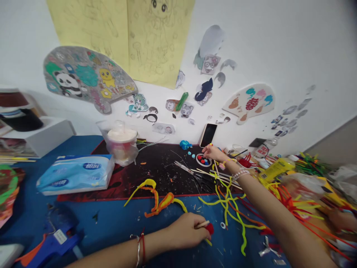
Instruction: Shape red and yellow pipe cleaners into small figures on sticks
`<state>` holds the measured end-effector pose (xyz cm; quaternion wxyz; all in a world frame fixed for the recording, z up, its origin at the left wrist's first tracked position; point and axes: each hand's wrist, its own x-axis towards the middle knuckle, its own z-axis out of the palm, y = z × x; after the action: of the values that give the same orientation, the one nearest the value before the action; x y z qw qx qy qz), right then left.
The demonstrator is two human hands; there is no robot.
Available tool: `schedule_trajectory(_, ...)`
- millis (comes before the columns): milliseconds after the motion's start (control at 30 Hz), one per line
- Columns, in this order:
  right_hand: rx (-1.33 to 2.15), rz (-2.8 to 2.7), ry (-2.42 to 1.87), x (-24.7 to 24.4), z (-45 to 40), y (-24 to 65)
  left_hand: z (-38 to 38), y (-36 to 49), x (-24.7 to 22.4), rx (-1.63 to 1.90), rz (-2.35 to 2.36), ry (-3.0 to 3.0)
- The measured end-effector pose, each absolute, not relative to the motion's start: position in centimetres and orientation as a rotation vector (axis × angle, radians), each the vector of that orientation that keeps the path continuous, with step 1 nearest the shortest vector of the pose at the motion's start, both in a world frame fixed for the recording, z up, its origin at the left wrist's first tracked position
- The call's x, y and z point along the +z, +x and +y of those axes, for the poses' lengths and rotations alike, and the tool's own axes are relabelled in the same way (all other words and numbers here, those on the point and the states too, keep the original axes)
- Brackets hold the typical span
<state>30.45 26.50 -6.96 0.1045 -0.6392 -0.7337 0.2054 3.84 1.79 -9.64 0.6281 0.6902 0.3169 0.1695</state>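
My left hand (189,231) is closed around a short wooden stick (202,224), low in the middle of the head view. A red fuzzy piece (209,228) shows at its fingertips, and a yellow-green tip sticks out below. Farther forward, my right hand (213,152) reaches over a small round dish (197,160) holding red and blue pom-poms (202,160). Its fingers are bent together at the dish's far edge; what they hold, if anything, is too small to name. An orange and yellow pipe-cleaner shape (158,204) lies beyond my left hand.
Scissors (185,168) and wooden sticks lie on the dark mat (156,169). Yellow pipe cleaners (227,201) spread beneath my right forearm. A blue glue gun (60,238), tissue pack (76,173) and bagged cup (122,145) stand left. Another person's hand (341,219) shows far right.
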Motion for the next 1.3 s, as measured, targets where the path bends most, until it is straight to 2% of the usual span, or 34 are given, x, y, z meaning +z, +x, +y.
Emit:
schedule_trajectory(233, 0.39, -2.088, -1.822, -5.8, 27.3, 31.1, 1.7, 3.8, -9.1, 0.364, 0.751, 1.571)
schedule_trajectory(433, 0.588, -2.321, -1.819, -5.9, 26.2, 31.2, 1.7, 3.8, -9.3, 0.368, 0.741, 1.569)
schedule_trajectory(600, 0.581, -2.409, -1.84, -6.7, 25.4, 30.6, 1.7, 3.8, -9.4, 0.376, 0.739, 1.584)
schedule_trajectory(1100, 0.044, -2.15, -1.976, -5.3, 26.0, 31.0, 1.7, 3.7, -9.2, 0.374, 0.732, 1.552)
schedule_trajectory(1300, 0.221, -2.359, -1.952, -5.8, 24.9, 30.7, 1.8, 4.0, -9.7, 0.426, 0.721, 1.499)
